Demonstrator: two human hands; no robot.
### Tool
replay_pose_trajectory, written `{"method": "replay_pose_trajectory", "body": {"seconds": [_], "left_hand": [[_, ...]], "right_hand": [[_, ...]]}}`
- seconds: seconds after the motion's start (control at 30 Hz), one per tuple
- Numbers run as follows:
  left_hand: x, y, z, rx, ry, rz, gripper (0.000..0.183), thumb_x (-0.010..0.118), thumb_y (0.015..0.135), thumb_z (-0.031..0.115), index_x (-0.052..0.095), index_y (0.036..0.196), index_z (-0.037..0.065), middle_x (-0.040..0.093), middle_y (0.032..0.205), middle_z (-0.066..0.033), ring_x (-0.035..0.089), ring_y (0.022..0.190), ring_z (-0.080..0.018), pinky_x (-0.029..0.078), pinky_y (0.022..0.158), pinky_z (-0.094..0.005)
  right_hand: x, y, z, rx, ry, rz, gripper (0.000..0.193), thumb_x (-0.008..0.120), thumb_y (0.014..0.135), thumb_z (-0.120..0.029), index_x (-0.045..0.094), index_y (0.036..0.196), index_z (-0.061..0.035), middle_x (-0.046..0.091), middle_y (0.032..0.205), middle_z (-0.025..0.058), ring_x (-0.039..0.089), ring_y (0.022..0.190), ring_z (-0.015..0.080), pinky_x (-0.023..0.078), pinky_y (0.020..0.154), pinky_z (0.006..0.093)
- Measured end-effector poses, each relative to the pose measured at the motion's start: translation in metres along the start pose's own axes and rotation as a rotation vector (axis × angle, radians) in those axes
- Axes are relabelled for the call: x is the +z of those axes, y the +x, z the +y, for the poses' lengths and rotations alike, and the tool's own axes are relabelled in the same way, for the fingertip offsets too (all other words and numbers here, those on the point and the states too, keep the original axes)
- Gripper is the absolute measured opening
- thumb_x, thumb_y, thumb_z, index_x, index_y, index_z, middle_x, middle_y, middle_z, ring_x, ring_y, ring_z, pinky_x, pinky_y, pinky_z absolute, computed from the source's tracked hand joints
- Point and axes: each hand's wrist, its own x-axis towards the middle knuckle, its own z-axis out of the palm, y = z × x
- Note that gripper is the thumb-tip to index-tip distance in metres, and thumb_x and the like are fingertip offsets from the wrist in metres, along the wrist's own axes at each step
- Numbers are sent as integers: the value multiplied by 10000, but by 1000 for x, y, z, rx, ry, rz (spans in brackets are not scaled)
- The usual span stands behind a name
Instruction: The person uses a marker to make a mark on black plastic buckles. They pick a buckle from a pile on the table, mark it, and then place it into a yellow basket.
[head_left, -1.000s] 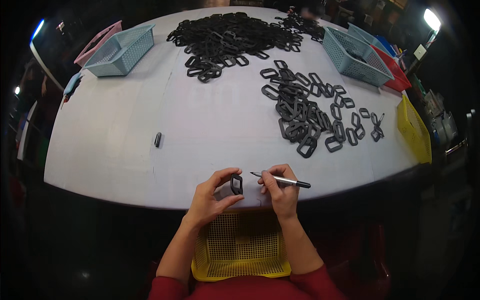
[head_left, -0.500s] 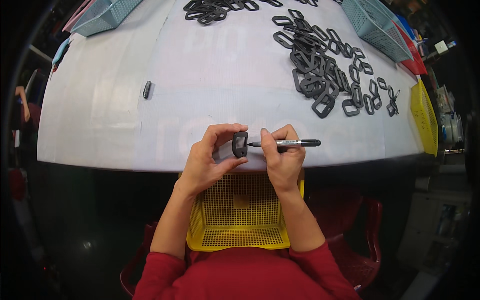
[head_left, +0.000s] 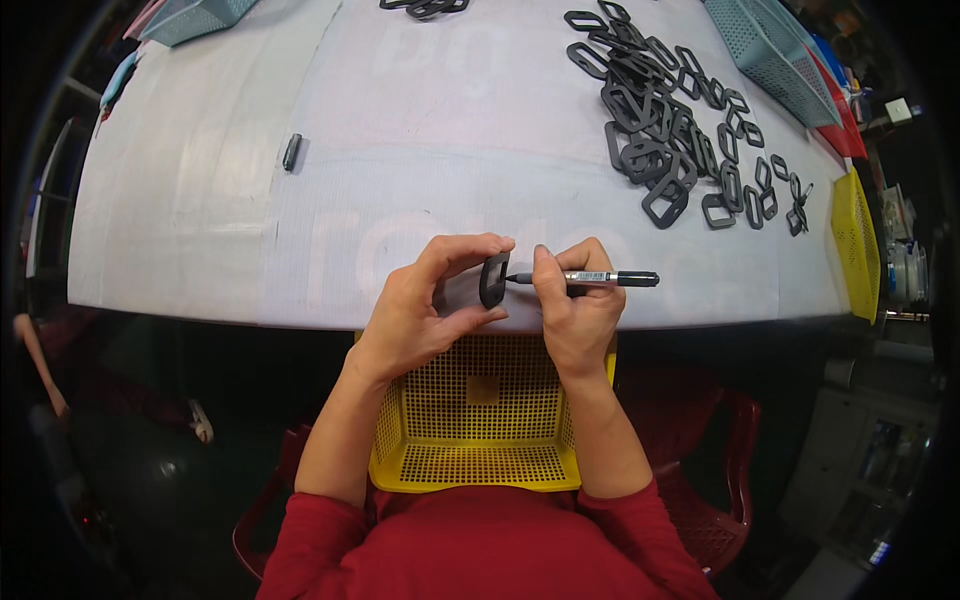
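Between the thumb and fingers of my left hand [head_left: 415,305] is a small black frame-shaped part [head_left: 493,280] with an opening through it, held up on edge over the table's near side. My right hand [head_left: 582,310] grips a silver-and-black marker pen [head_left: 600,278] like a writing tool. The pen's dark tip points left and meets, or nearly meets, the part's right side; actual contact is too small to tell. A large heap of similar black parts [head_left: 650,120] lies to the far right on the table.
A black pen cap [head_left: 292,152] lies left on the white table [head_left: 190,220]. More black parts [head_left: 430,8] are at the far edge. A yellow basket [head_left: 480,462] sits below my hands. Blue baskets [head_left: 770,65] and a yellow basket [head_left: 853,245] line the right side.
My left hand has turned the black part so it shows more edge-on. Both hands have shifted slightly right, the pen still in the right one. The whole view has moved a little.
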Motion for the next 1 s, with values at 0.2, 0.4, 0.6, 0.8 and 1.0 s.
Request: {"method": "replay_pose_trajectory", "body": {"seconds": [0.2,0.4,0.6,0.8,1.0], "left_hand": [[-1,0,1,-14,35,1,513,709,695,-11,470,1139,86,559,1182,-83,528,1122,-222,426,967,-351],[-1,1,5,-29,41,-17,512,691,679,-90,452,1107,58,540,1191,-146,509,1147,-234,422,977,-354],[-1,1,4,-16,42,-18,514,687,677,-98,452,1106,59,541,1189,-144,506,1149,-235,427,970,-349],[-1,0,6,-34,55,-12,514,679,677,-108,449,1105,61,541,1191,-137,507,1146,-230,433,964,-350],[1,2,5,-16,44,-15,516,679,676,-109,451,1105,63,540,1191,-135,506,1148,-229,429,972,-352]], "right_hand": [[1,0,-1,-9,-22,-10,245,644,782,-57,455,626,-41,484,513,-13,406,470,30,328,428,215],[0,0,-1,-5,8,-14,244,643,781,-53,455,627,-40,489,515,-13,413,470,28,334,429,211],[0,1,-3,-4,-22,-18,242,642,779,-59,456,626,-41,483,510,-16,413,473,29,340,437,217],[-4,1,4,82,106,39,243,640,783,-82,458,627,-47,468,505,-31,400,475,27,326,437,214],[-3,0,4,32,134,47,243,645,778,-70,457,625,-51,458,502,-32,390,474,22,311,430,203]]}}
